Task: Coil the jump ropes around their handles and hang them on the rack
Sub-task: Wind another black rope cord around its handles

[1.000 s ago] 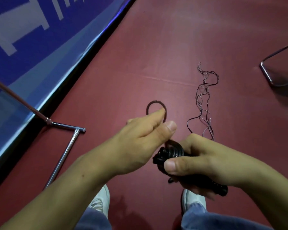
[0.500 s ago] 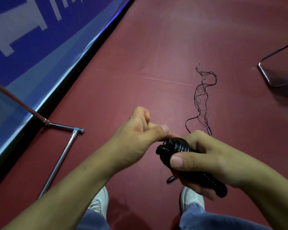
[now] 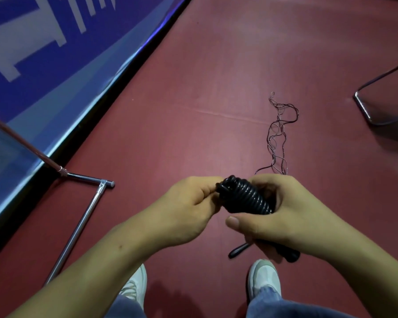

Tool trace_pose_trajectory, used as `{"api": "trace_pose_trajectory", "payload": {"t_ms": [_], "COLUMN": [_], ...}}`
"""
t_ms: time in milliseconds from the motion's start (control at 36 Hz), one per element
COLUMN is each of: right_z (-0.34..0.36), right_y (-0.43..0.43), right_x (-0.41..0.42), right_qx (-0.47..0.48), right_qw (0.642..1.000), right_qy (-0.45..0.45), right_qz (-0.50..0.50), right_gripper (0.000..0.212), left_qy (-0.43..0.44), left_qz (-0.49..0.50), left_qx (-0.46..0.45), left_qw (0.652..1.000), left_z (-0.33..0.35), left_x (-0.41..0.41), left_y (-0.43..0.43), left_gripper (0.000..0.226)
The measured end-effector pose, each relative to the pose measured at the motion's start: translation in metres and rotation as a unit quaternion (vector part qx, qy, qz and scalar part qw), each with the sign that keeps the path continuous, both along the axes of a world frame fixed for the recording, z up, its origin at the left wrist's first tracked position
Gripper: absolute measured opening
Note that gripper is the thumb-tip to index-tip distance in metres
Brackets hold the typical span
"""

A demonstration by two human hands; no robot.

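Observation:
A black jump rope [image 3: 246, 196] is wound in tight coils around its black handles. My right hand [image 3: 283, 216] grips the handles, whose lower ends [image 3: 290, 257] stick out below my palm. My left hand [image 3: 191, 203] pinches the rope's end at the top of the coil. A second thin dark rope [image 3: 278, 136] lies tangled on the red floor beyond my hands. The chrome rack's base bars [image 3: 83, 219] stand on the floor at the left.
A blue and white banner wall [image 3: 44, 65] runs along the left edge of the red floor. A dark metal frame leg [image 3: 372, 115] sits at the far right. My white shoes [image 3: 264, 281] are below my hands.
The loose loop my left hand held up has been pulled down onto the coil. Both hands have come close together at the coil's top.

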State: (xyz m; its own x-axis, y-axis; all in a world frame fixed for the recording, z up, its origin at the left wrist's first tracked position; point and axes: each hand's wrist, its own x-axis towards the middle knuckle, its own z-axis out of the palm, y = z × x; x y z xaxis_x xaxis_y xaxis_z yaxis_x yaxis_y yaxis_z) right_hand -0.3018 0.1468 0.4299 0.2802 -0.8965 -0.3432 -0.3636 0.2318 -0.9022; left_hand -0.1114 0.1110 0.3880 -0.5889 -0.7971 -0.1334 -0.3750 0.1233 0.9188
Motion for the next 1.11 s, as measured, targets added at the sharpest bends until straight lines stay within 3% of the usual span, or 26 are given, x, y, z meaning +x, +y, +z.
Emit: {"api": "trace_pose_trajectory", "payload": {"t_ms": [167,361,444,583,639,722,861,917,944,1000,1056,1111], "right_z": [-0.001,-0.006,-0.010,-0.019,-0.028,-0.041,-0.043,-0.040,-0.040,-0.040,-0.041,-0.043], "right_y": [-0.001,-0.005,-0.006,-0.010,-0.012,-0.014,-0.012,-0.011,-0.011,-0.013,-0.014,-0.013], "right_x": [-0.004,-0.005,-0.007,-0.009,-0.007,-0.007,-0.003,-0.002,-0.002,-0.003,-0.004,-0.005], "right_qx": [-0.024,-0.042,-0.036,-0.065,-0.091,-0.137,-0.164,-0.172,-0.170,-0.152,-0.134,-0.124], "right_qw": [0.999,0.992,0.993,0.993,0.985,0.959,0.945,0.939,0.939,0.945,0.953,0.960], "right_qy": [-0.010,-0.037,-0.022,0.060,0.121,0.237,0.282,0.297,0.298,0.290,0.272,0.251], "right_qz": [-0.046,-0.112,-0.110,-0.081,-0.080,-0.070,-0.037,-0.018,-0.014,-0.019,-0.024,-0.023], "right_gripper": [0.024,0.018,0.020,0.012,0.012,0.019,0.023,0.023,0.022,0.019,0.019,0.023], "left_qy": [-0.009,0.040,0.029,-0.023,-0.027,-0.029,0.174,0.243,0.261,0.261,0.203,0.093], "left_qz": [-0.018,0.006,-0.016,0.006,0.029,0.076,0.132,0.101,0.080,0.055,0.074,0.110], "left_qx": [-0.002,0.156,0.146,0.127,0.114,0.088,0.246,0.281,0.287,0.264,0.190,0.062], "left_qw": [1.000,0.987,0.989,0.992,0.993,0.993,0.944,0.923,0.918,0.927,0.958,0.988], "left_z": [0.002,0.012,0.016,0.018,0.013,0.006,0.015,0.020,0.020,0.020,0.019,0.015], "left_x": [0.001,0.002,0.005,0.009,0.005,0.002,0.000,0.003,0.006,0.009,0.009,0.011], "left_y": [0.005,0.011,0.010,0.010,0.013,0.016,0.015,0.015,0.016,0.015,0.014,0.009], "left_gripper": [0.015,0.022,0.028,0.027,0.020,0.029,0.019,0.013,0.022,0.037,0.024,0.010]}}
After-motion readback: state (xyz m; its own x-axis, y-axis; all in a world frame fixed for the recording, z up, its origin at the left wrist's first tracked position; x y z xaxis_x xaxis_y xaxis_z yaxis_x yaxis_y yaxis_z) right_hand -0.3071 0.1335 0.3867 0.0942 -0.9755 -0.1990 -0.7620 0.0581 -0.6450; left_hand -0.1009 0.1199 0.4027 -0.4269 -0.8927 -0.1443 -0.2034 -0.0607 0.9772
